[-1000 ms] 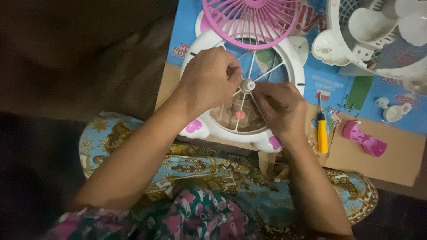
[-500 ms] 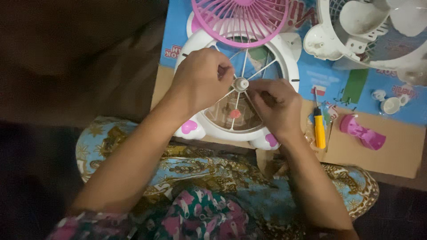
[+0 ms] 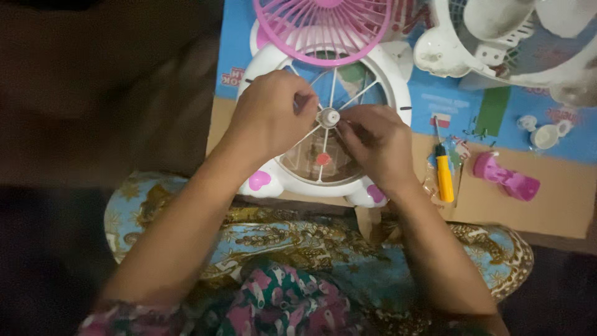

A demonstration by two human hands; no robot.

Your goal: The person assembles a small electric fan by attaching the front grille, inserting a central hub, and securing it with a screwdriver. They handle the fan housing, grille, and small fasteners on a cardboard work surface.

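Our left hand [image 3: 268, 115] and right hand [image 3: 373, 146] pinch the thin spokes at the hub of the round white plastic fan guard [image 3: 398, 93]; it looks light and brittle, best gripped by the rim.

Left hand [image 3: 270, 115] and right hand [image 3: 373, 146] hide their own fingertips at hub [image 3: 328, 117]. Pink grille [image 3: 323, 28] above them cropped by top edge.

A flattened brown cardboard sheet [image 3: 547, 205] on the floor carries a yellow-handled screwdriver [image 3: 443, 175]; just right, a pink plastic part [image 3: 505, 178].
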